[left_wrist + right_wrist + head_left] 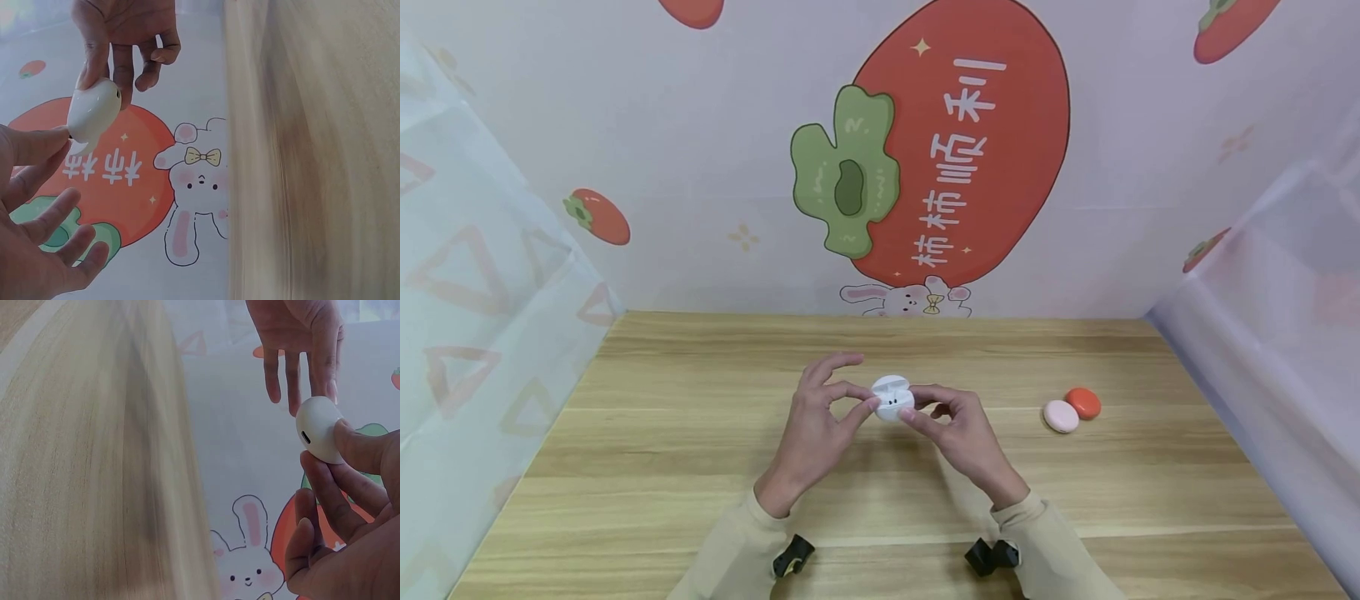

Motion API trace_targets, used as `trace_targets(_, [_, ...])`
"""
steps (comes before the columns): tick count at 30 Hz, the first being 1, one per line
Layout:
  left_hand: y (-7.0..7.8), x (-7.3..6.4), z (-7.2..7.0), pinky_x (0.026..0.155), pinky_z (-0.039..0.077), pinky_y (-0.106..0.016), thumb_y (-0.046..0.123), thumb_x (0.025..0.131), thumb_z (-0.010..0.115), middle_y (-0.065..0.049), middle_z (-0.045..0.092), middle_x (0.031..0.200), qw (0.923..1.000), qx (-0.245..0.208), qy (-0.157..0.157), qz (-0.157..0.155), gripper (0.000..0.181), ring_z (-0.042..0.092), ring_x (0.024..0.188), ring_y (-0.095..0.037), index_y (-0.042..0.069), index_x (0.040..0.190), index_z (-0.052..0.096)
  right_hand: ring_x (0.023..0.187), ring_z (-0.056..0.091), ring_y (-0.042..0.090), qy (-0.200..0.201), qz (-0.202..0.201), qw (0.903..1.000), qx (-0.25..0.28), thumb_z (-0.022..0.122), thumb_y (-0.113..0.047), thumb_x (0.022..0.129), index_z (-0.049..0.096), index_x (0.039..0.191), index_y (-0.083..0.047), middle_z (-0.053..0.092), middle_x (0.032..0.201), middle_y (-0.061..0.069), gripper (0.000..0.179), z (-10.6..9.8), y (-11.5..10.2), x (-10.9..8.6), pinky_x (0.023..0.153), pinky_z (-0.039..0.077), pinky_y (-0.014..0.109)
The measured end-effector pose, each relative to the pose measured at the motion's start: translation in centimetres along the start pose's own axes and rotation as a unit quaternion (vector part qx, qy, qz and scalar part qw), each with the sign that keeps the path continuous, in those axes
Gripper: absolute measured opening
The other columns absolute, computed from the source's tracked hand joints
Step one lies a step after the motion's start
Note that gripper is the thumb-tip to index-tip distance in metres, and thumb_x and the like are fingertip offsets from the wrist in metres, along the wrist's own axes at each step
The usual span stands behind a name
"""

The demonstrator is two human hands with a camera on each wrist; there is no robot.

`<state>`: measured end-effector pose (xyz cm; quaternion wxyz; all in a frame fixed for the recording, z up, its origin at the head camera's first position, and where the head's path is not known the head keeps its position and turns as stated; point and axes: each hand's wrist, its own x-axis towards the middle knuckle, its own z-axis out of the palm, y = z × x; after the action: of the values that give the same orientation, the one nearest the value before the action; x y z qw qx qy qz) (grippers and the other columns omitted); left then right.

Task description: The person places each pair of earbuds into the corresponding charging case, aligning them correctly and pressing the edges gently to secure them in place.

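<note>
A white round earbud case (893,412) with its lid raised is held up between both hands over the table. Small dark spots show inside it in the head view. My left hand (812,433) pinches its left side with thumb and forefinger, the other fingers spread away. On the opposite side, the thumb and fingers of my right hand (962,433) grip the case. The right wrist view shows the case's rounded shell (317,425) with a dark slot-shaped port. From the left wrist, its glossy back (94,112) is visible between the fingertips.
To the right on the wooden table (662,467) lie a pale pink round case-like item (1061,416) and a red one (1084,403), side by side. A printed backdrop (700,167) stands behind the table, with white sheeting (1285,333) along the sides.
</note>
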<state>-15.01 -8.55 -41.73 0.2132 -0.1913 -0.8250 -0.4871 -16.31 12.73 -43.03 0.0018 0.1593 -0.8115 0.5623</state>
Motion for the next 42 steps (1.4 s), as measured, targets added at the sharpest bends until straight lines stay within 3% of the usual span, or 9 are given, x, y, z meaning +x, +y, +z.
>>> trace_targets(3, [0.0,0.1,-0.2,0.1,0.042,-0.056,0.008,0.082,0.085,-0.01,0.064,0.128,0.9998,-0.009,0.008,-0.017,0.007,0.052,0.124,-0.032,0.005,0.084,0.079,0.096,0.062,0.018,0.002,0.006,1.0,0.0,0.078,-0.015,0.091,0.078,0.112,-0.009,0.073,0.099,0.0,0.022,0.0,-0.1,-0.1,0.083,0.047,0.033])
trace_targets(8, [-0.3,0.1,-0.3,0.1,0.042,-0.054,0.015,0.087,0.083,-0.007,0.064,0.127,0.9958,-0.044,0.011,-0.079,0.009,0.054,0.124,-0.03,0.008,0.091,0.079,0.097,0.062,0.018,0.004,0.021,0.9998,-0.004,0.078,-0.015,0.091,0.078,0.112,-0.009,0.073,0.099,0.0,0.022,0.0,-0.3,0.0,0.084,0.047,0.034])
trace_targets(13, [-0.7,0.1,-0.3,0.101,0.042,-0.06,0.028,0.098,0.07,-0.011,0.061,0.129,0.9881,-0.063,-0.021,-0.139,0.025,0.053,0.125,-0.034,0.004,0.1,0.078,0.096,0.062,0.018,-0.002,0.024,0.9997,-0.004,0.079,-0.016,0.09,0.078,0.11,-0.01,0.073,0.097,0.0,0.021,0.0,-0.4,-0.1,0.084,0.047,0.034])
trace_targets(18, [-0.8,0.1,-0.3,0.1,0.045,-0.06,0.033,0.106,0.056,-0.012,0.062,0.127,0.9797,-0.081,-0.061,-0.173,0.038,0.055,0.124,-0.033,0.003,0.101,0.079,0.096,0.062,0.018,-0.014,0.016,0.9998,-0.001,0.079,-0.016,0.09,0.078,0.111,-0.01,0.073,0.097,-0.001,0.022,0.0,-0.5,-0.2,0.084,0.046,0.034])
trace_targets(27, [-1.0,0.2,-0.2,0.099,0.048,-0.057,0.029,0.105,0.057,-0.012,0.063,0.123,0.9683,-0.129,-0.092,-0.194,0.038,0.057,0.121,-0.033,0.002,0.09,0.079,0.098,0.062,0.018,-0.035,0.007,0.9993,0.005,0.079,-0.014,0.09,0.078,0.112,-0.009,0.074,0.102,-0.001,0.022,0.1,-0.6,-0.3,0.086,0.046,0.036])
trace_targets(37, [-0.7,0.3,-0.4,0.101,0.046,-0.057,0.024,0.103,0.062,-0.01,0.063,0.125,0.9635,-0.14,-0.095,-0.208,0.03,0.056,0.123,-0.032,0.004,0.088,0.078,0.098,0.062,0.019,-0.037,0.014,0.9992,0.001,0.079,-0.014,0.09,0.078,0.111,-0.008,0.075,0.102,-0.001,0.022,0.2,-1.0,-0.3,0.086,0.045,0.036])
trace_targets(42, [-0.6,0.2,-0.4,0.103,0.042,-0.062,0.023,0.1,0.066,-0.011,0.062,0.128,0.9682,-0.122,-0.091,-0.198,0.025,0.054,0.125,-0.033,0.005,0.089,0.079,0.097,0.062,0.019,-0.035,0.016,0.9993,-0.002,0.079,-0.015,0.09,0.078,0.111,-0.008,0.075,0.101,-0.001,0.021,0.3,-1.1,-0.4,0.086,0.044,0.036])
